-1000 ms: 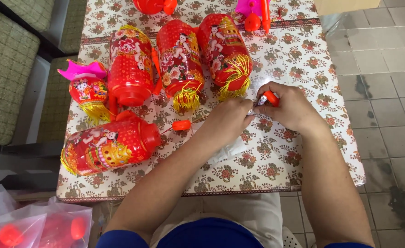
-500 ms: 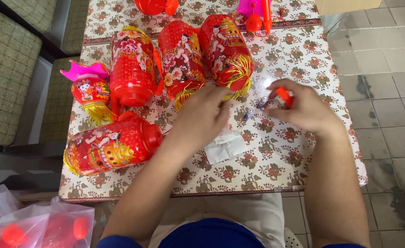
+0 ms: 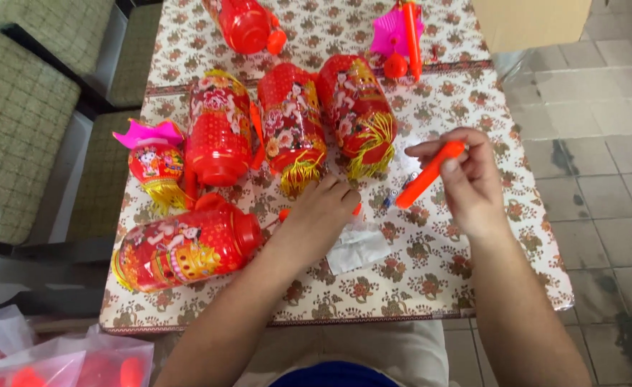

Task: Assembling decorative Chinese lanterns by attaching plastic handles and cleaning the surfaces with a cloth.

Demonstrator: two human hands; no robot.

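Red lanterns (image 3: 291,122) crowd the table (image 3: 473,272) beyond both hands (image 3: 323,215).

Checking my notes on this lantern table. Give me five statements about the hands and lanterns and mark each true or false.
1. The right hand holds an orange stick above the table. True.
2. The left hand is raised high, away from the tablecloth. False: it rests low on the table, over a clear plastic wrapper.
3. A red lantern lies on its side to the left of the left hand. True.
4. The small lantern with the pink top stands at the table's right edge. False: it is at the left edge.
5. Three red lanterns lie side by side beyond the hands. True.
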